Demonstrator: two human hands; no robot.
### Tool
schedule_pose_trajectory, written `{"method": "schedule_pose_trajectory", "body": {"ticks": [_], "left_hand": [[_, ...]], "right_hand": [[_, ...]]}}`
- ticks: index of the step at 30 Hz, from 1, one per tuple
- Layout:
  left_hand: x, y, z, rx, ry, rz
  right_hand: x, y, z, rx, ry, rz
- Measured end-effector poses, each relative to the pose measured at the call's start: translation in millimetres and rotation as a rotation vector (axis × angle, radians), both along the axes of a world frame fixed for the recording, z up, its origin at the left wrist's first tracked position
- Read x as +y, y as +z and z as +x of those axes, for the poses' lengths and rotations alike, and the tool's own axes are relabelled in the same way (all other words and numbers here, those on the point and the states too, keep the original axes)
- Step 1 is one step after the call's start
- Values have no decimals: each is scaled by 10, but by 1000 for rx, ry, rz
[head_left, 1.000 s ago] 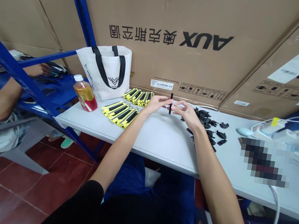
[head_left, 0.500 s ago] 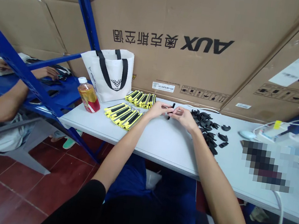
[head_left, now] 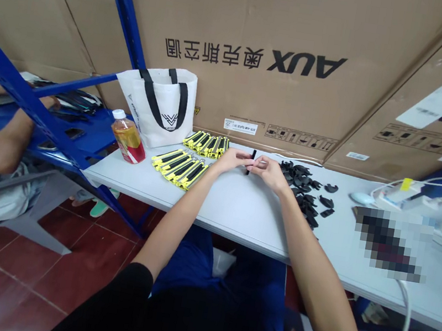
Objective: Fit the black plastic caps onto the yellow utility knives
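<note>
A slim black strip (head_left: 253, 155) stands roughly upright between my two hands, its ends showing above and below the fingers. My left hand (head_left: 232, 160) pinches it from the left side. From the right, my right hand (head_left: 270, 173) closes its fingertips on the same strip, so the hands meet there. To the left lie two rows of yellow-and-black pieces that look like utility knives, a front row (head_left: 178, 168) and a back row (head_left: 206, 143). Just beyond my right hand spreads a pile of small curved black plastic parts (head_left: 297, 173). The fingers hide the strip's middle.
A drink bottle (head_left: 128, 138) and a white tote bag (head_left: 163, 109) stand at the table's (head_left: 247, 209) left end. Large cartons (head_left: 244, 18) rise behind. Power strips and cables (head_left: 403, 197) lie at the right, near a blurred-out object (head_left: 387, 242). Another person's arm (head_left: 1, 145) is at the left.
The view has shifted slightly. Both hands stay together at the black strip, with small finger movements. The other person's hand at the left has drawn back leftward.
</note>
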State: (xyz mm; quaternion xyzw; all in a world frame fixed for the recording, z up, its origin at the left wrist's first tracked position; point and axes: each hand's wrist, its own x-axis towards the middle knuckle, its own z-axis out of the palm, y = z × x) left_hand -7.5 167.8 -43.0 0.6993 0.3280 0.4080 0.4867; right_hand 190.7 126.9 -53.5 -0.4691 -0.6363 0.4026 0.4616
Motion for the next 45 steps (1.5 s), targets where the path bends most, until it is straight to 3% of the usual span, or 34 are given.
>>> {"method": "schedule_pose_trajectory", "body": {"ticks": [5,16,29,45], "left_hand": [[-24,-1,10,-44,-52,-29],[-33,-7,17,-70,22,-106],[-43,-2,58,-114,47,101],[-7,-18,70,-116,79,29]], "right_hand": [[14,-25,6,-12,20,11],[-9,2,-12,1,13,-21],[-30,17,-35,6,1,-36],[-21,1,-6,-16,7,-36]]}}
